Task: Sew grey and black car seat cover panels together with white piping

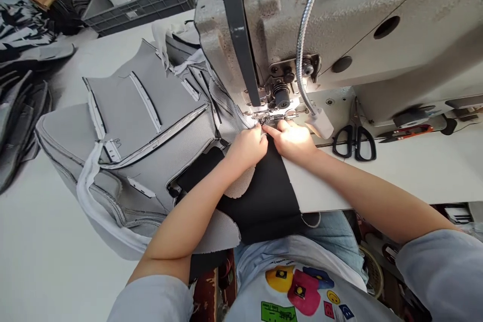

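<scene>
From my seat behind the head camera, I see the broad, flat black cloth panel [271,191] running under both hands, from the lap up to the needle area; the big, folded grey mesh-fabric piece with white strips [177,143] joins it on the left, bulky and spread over the white tabletop [30,241]; the left hand [251,143] is curled, fingertips at the cloth by the foot, though I cannot tell whether it pinches or only presses; the right hand [292,138] has its index finger stretched toward the same spot, the other fingers loosely bent, and I cannot see whether anything is held beneath them.

My first worry is the fingertips, so near the metal presser-foot parts [279,116] that a slip or a sudden start could bring one under the needle; next, the grey piece's weight could drag leftward and skew the cloth; a loose fold, such as the small rounded grey mesh flap [241,183] below the left wrist, might be caught if it rode up; the limp white cloth band [85,181] could snag if pulled across; farther out, beside the pale metal sewing machine [347,20], the black-handled steel scissors [355,126] lie near the right forearm, where a wide elbow swing could knock them.
</scene>
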The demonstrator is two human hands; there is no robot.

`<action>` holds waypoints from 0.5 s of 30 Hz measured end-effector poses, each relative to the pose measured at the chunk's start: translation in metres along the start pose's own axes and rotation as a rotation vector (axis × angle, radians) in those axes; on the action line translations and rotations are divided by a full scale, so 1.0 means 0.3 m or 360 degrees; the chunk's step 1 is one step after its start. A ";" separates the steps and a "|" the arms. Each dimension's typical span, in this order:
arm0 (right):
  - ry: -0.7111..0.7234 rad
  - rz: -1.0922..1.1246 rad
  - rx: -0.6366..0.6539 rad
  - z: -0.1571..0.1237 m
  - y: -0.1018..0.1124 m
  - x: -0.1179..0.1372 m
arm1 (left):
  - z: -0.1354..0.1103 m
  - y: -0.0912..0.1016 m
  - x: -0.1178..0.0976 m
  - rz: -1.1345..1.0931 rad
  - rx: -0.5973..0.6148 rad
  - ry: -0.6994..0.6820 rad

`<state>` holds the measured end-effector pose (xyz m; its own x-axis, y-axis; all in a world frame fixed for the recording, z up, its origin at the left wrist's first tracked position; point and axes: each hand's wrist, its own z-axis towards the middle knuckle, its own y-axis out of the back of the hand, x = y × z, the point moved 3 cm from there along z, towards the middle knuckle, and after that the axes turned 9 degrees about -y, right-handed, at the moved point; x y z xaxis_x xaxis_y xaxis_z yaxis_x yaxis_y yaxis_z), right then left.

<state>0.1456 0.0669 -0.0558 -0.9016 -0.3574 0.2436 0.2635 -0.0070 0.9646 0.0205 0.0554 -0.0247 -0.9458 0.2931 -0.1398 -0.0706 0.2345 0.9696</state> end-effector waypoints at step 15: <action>0.1604 0.0250 0.0336 -0.179 0.022 0.099 | -0.083 0.071 -0.008 0.0174 0.0226 -0.0204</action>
<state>0.1390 0.0061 -0.0475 -0.1323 -0.9552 0.2648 0.2002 0.2359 0.9509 0.0133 0.0366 0.0014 -0.8966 0.4376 -0.0688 0.0840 0.3205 0.9435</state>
